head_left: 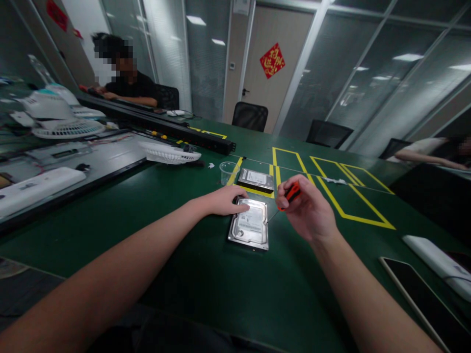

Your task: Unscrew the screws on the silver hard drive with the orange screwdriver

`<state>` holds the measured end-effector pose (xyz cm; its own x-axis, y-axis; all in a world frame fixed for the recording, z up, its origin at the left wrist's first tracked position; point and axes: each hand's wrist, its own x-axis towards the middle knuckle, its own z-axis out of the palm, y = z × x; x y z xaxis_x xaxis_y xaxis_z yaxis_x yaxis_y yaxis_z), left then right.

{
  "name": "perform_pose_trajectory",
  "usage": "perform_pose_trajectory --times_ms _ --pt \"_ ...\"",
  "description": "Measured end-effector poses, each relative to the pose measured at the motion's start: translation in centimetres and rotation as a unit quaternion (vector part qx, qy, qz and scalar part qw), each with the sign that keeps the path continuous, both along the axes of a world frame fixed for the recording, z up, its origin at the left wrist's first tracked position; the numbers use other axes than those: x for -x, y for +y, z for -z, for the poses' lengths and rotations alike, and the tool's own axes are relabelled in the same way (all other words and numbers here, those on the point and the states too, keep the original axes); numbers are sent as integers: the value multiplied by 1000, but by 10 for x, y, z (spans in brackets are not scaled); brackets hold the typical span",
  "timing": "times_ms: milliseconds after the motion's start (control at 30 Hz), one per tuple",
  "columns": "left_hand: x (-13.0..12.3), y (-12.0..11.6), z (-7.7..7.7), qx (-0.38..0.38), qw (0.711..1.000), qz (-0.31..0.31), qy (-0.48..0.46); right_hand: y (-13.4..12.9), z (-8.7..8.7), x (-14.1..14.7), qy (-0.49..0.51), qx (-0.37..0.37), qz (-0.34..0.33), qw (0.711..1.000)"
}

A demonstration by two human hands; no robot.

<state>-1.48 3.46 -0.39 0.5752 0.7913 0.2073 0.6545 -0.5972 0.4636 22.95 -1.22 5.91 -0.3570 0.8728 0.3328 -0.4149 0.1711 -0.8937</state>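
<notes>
A silver hard drive (249,226) lies flat on the green table, label side up. My left hand (225,200) grips its far left corner, thumb on the top face and fingers bent around the far edge. In my right hand (308,206) is a screwdriver (293,192) with a red and black handle, fingers closed around it. Its thin shaft slants down to the drive's right edge; whether the tip touches a screw is too small to tell. Just beyond lies a second hard drive (256,179), beside a clear plastic cup (228,172).
Yellow tape (368,223) marks rectangles on the table (176,289). At left are a fan (62,110), a white grille (169,153) and long black bars (206,139). A tablet-like device (423,299) and white power strip (437,264) lie right. Two people sit around the table.
</notes>
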Motion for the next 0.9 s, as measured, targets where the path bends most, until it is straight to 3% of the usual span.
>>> perform_pose_trajectory --times_ms 900 --pt "-1 1 2 -10 1000 -5 0 -2 -1 2 -5 -2 -4 1000"
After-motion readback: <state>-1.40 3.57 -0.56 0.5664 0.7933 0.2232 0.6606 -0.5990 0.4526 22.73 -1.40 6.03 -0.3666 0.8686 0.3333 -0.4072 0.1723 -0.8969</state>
